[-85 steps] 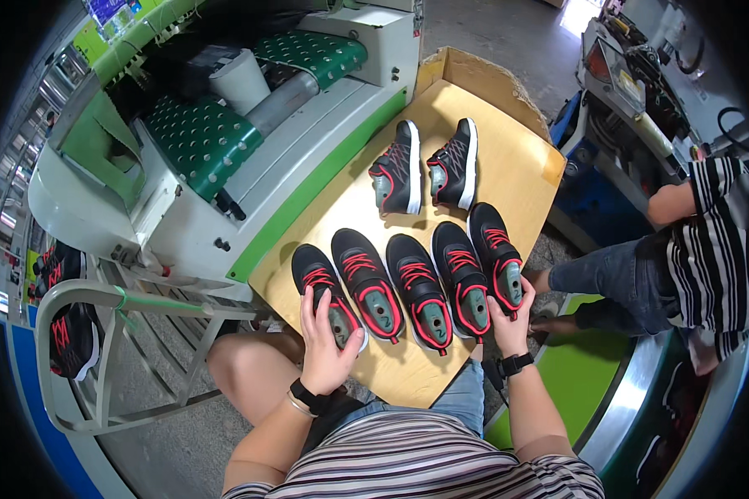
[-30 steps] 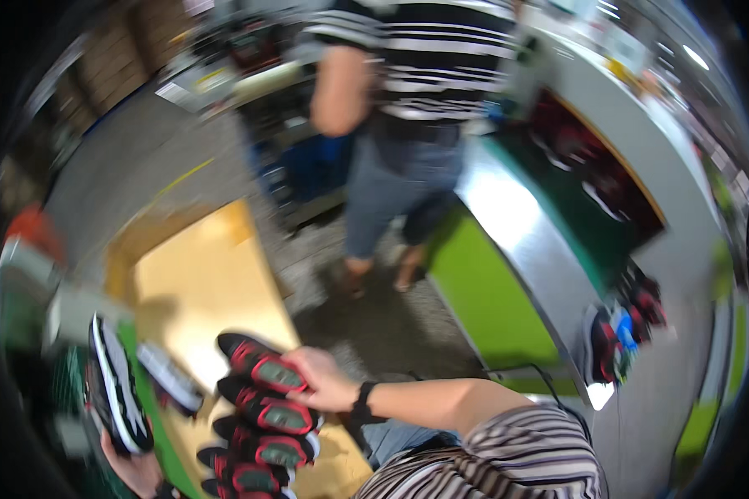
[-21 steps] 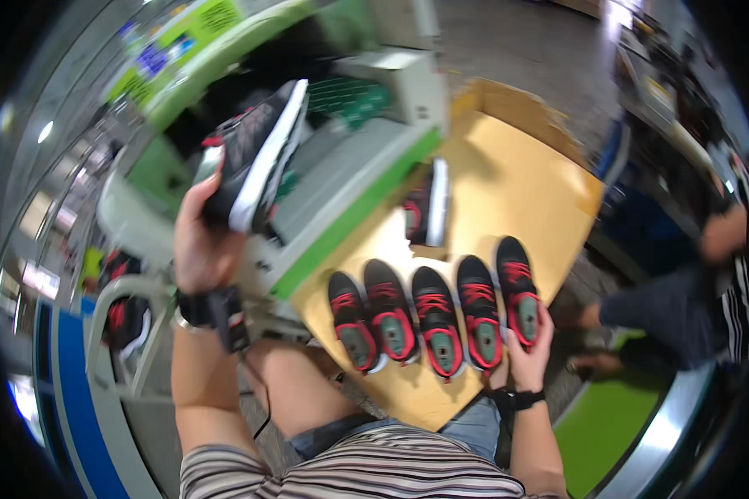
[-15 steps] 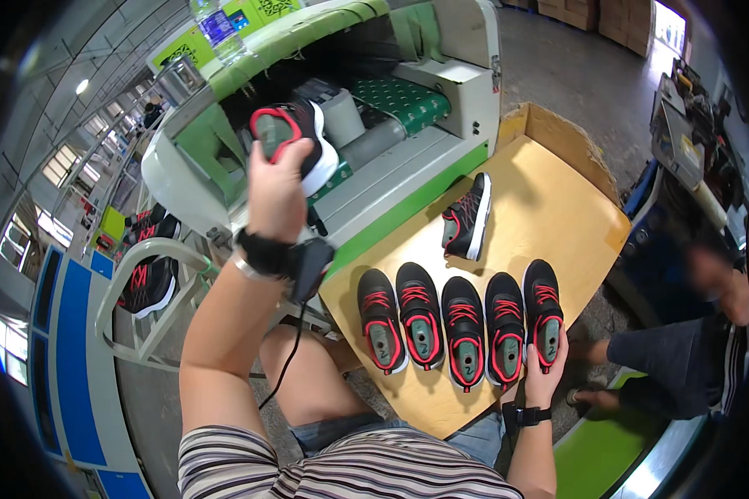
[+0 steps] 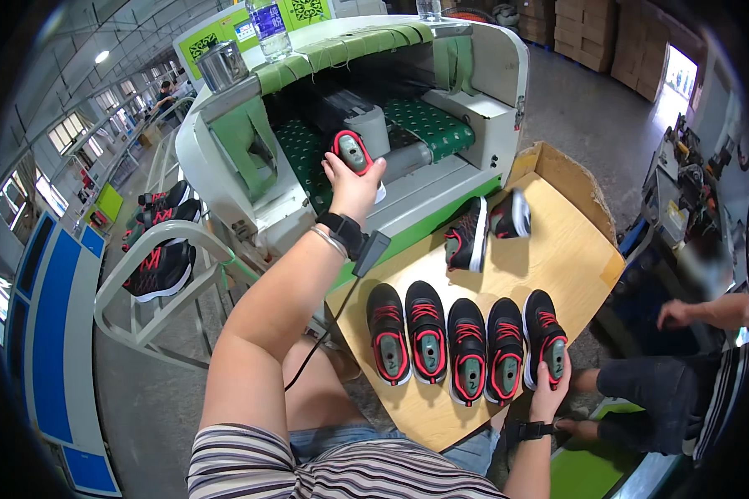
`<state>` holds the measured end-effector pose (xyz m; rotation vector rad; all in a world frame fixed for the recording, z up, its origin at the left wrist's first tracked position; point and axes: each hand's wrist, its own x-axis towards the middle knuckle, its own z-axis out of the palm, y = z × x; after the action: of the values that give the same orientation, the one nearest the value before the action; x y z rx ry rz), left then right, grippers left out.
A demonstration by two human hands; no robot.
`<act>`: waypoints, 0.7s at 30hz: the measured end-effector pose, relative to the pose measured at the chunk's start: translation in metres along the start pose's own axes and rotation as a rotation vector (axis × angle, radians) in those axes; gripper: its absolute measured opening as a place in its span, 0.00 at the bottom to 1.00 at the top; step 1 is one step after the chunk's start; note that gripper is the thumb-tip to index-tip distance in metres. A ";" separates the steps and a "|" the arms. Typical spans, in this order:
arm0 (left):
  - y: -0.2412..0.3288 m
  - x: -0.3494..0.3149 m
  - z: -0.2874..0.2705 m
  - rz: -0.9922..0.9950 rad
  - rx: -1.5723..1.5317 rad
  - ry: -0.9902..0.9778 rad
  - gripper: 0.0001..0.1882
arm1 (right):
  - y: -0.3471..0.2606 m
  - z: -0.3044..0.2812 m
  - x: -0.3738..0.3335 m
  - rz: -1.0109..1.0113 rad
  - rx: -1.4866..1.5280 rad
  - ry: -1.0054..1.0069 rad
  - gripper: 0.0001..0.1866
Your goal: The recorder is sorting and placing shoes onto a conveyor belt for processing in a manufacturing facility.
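At the mouth of the machine, my left hand (image 5: 355,190) grips a black shoe (image 5: 354,151) with a red-lined collar and a green last inside. My right hand (image 5: 549,394) is closed around the heel of a black shoe with red laces (image 5: 543,330), the rightmost of a row. Its toe points away from me, and the board bears it. Several matching shoes (image 5: 467,341) stand beside it, toes away. Farther back, one shoe (image 5: 468,236) lies on its side; close to it a blurred shoe (image 5: 509,214) shows its white sole.
The yellowish board (image 5: 558,241) abuts the machine (image 5: 495,125) with its green patterned belt (image 5: 433,127). A bottle (image 5: 268,32) and metal cup (image 5: 223,66) stand on top. More shoes (image 5: 160,270) sit on a rack at left. A co-worker's hand (image 5: 678,314) is at right.
My left hand has moved right with its shoe, which now tilts differently, toward the belt. A second shoe has appeared at the board's back. My right hand stays at the rightmost shoe.
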<state>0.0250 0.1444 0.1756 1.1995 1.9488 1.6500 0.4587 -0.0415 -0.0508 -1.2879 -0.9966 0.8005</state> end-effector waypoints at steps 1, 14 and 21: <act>-0.001 0.006 -0.002 -0.023 -0.043 -0.034 0.63 | -0.010 -0.001 0.003 0.009 0.009 0.049 0.28; -0.052 -0.101 -0.053 0.327 0.052 -0.426 0.47 | -0.161 0.075 0.097 -0.134 0.326 -0.049 0.24; -0.104 -0.224 -0.073 0.278 0.506 -0.931 0.48 | -0.255 0.290 0.202 -0.490 0.267 -0.275 0.25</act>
<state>0.0666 -0.0707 0.0404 2.0100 1.6116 0.4446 0.2545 0.2214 0.2303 -0.6722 -1.3091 0.7056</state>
